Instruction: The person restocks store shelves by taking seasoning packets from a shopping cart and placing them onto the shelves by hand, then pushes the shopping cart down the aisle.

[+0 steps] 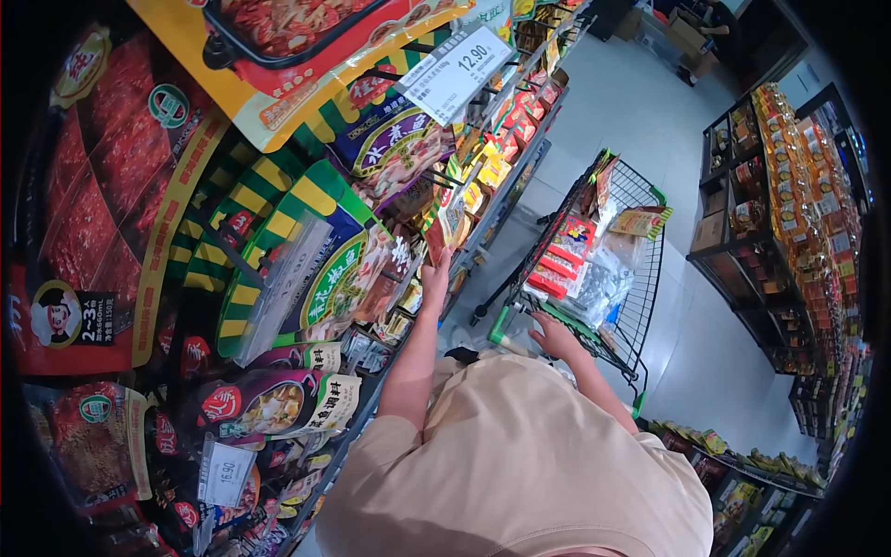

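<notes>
My left hand (pixel 436 270) reaches to the shelf on the left and pinches the lower end of a reddish-brown and white food packet (pixel 449 226). Behind it hang purple and green seasoning bags (pixel 397 144); whether the packet is free of the shelf I cannot tell. My right hand (pixel 555 336) is over the near end of a shopping cart (pixel 654 269), its fingers apart and nothing visible in them. Inside the cart lie red-and-white packs (pixel 566 255), a clear plastic bag (pixel 601 278) and a yellow-green packet (pixel 640 221).
Price tags (pixel 457 72) stick out from the left shelf, close to large hanging packets (pixel 102 204). Another stocked shelf (pixel 780 223) stands to the right across the tiled floor (pixel 682 334). A person (pixel 719 32) is beside cardboard boxes (pixel 685 37) at the far end.
</notes>
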The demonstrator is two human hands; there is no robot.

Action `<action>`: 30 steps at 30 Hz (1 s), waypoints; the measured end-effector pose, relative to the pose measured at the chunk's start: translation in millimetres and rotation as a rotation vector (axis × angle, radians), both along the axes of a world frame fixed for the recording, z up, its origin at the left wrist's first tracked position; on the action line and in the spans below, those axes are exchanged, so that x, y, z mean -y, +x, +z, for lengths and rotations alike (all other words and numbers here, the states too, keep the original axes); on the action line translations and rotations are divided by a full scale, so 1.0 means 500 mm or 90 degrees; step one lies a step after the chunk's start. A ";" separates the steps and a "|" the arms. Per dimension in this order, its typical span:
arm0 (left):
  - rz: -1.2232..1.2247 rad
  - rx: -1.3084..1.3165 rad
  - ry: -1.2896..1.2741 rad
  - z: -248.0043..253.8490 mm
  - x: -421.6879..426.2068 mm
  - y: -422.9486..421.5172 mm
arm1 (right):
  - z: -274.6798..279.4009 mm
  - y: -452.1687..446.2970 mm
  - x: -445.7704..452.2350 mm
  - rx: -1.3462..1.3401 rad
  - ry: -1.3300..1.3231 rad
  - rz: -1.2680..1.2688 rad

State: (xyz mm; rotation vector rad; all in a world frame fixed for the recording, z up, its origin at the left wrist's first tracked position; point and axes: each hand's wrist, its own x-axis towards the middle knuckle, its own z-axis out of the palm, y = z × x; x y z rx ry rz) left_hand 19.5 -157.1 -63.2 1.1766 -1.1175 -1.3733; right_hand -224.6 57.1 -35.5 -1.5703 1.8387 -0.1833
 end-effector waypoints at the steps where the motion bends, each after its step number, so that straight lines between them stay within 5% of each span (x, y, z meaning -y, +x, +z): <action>1: -0.009 0.016 0.042 0.007 -0.005 0.000 | -0.004 0.000 -0.007 -0.010 -0.027 0.006; 15: -0.056 -0.001 0.055 -0.003 -0.013 0.007 | -0.021 -0.035 -0.068 -0.020 -0.006 -0.100; 22: -0.066 0.146 -0.029 -0.090 0.029 -0.025 | -0.060 -0.045 -0.094 -0.032 -0.036 -0.113; 24: -0.132 0.250 0.121 -0.123 0.039 -0.030 | -0.071 -0.047 -0.096 -0.046 -0.040 -0.112; 26: -0.118 0.311 0.079 -0.110 0.021 -0.044 | -0.082 -0.046 -0.098 -0.036 -0.036 -0.126; 28: -0.051 0.205 -0.035 -0.115 0.010 -0.052 | -0.081 -0.045 -0.100 -0.061 -0.032 -0.122; 30: -0.069 0.172 0.024 -0.124 0.020 -0.047 | -0.076 -0.046 -0.099 -0.050 -0.033 -0.130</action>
